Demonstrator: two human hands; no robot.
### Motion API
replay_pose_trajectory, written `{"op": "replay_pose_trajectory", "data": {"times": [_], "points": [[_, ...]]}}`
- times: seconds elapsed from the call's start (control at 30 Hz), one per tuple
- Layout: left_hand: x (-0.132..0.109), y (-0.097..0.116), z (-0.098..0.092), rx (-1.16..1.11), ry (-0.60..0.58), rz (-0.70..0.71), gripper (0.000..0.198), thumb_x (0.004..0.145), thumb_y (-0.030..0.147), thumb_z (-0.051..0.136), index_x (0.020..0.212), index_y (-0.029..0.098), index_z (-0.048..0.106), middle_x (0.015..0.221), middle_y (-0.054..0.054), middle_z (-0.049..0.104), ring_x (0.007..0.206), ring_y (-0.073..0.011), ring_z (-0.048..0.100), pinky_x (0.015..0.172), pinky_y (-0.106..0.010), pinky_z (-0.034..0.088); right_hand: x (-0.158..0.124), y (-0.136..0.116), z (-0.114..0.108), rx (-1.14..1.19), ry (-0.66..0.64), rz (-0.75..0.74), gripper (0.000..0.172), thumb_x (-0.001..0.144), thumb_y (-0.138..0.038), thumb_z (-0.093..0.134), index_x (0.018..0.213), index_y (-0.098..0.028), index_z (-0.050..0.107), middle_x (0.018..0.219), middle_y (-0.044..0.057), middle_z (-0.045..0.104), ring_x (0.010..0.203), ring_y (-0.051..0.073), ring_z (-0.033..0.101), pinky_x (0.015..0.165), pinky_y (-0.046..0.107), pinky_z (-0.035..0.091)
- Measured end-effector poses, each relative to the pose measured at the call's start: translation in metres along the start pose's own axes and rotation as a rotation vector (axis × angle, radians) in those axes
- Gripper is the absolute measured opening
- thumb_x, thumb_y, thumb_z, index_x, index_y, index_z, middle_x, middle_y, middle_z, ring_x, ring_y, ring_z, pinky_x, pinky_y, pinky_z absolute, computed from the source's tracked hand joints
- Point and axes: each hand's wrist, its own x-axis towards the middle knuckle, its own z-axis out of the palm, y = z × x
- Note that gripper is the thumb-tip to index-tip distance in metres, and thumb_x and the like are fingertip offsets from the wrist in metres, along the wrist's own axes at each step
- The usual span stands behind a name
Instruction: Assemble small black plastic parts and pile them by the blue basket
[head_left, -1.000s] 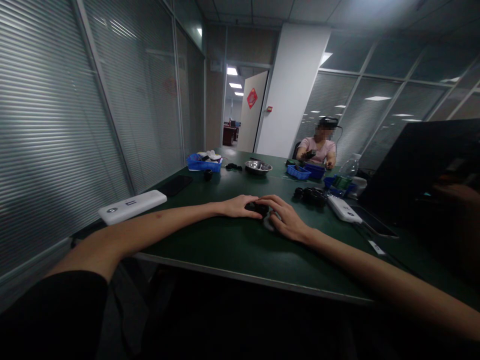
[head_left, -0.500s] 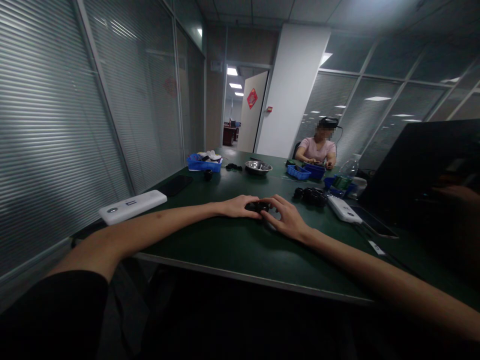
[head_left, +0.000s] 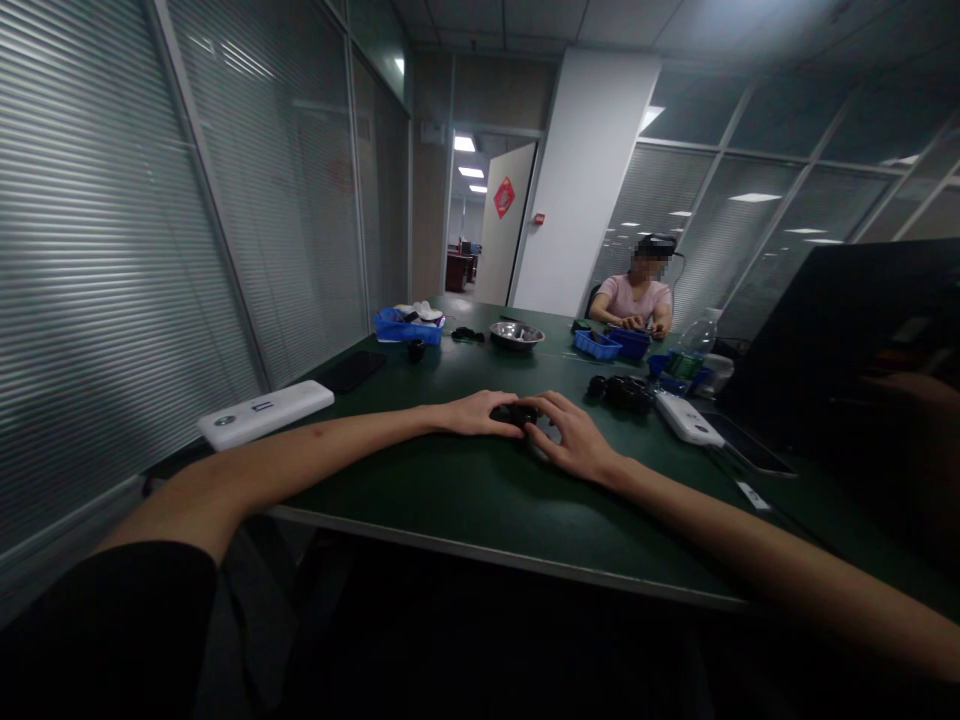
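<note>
Between my hands, low over the green tabletop (head_left: 450,500), is a small black part (head_left: 517,413), rounded at its right end; its exact kind is too dark to make out. My left hand (head_left: 480,412) closes round its left side, thumb in front and fingers behind. From the right, my right hand (head_left: 570,435) grips the rounded end between curved fingers and thumb. Fingers cover much of the part. A heap of similar black parts (head_left: 626,392) lies to the right of my right hand.
A white power bank (head_left: 266,413) and dark phone (head_left: 355,371) lie left. Farther back are a blue basket (head_left: 409,328), steel bowl (head_left: 517,336) and small blue tray (head_left: 596,347). Right are a bottle (head_left: 694,350), another power bank (head_left: 686,418) and a dark screen (head_left: 840,350). A person (head_left: 637,300) sits across.
The fingers of my right hand have shifted very slightly on the black part. My left hand stays where it was. Across the table, the person's hands have moved a little.
</note>
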Motion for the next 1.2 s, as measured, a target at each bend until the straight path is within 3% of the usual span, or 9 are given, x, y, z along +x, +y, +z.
{"op": "replay_pose_trajectory", "data": {"times": [0.6,1.2], "points": [[0.0009,0.0005,0.0013,0.034,-0.003,-0.021,0.058,0.086,0.059,0.067,0.125,0.016,0.060,0.120,-0.009,0.065,0.110,-0.0247,0.061,0.092,-0.034,0.045,0.0007,0.0010,-0.0005,0.048,-0.021,-0.081,0.043,0.095,-0.018,0.050,0.138,-0.023,0.053,0.131,0.012,0.059,0.119,0.028,0.058,0.104,0.047,0.050],[0.0006,0.0021,0.0010,0.029,0.011,-0.018,0.061,0.086,0.058,0.069,0.128,0.014,0.061,0.120,-0.011,0.066,0.109,-0.0247,0.062,0.092,-0.034,0.046,0.0003,0.0044,0.0018,0.111,0.012,-0.125,0.053,0.087,-0.001,0.046,0.133,-0.026,0.056,0.131,0.009,0.063,0.118,0.028,0.059,0.103,0.050,0.050]]}}
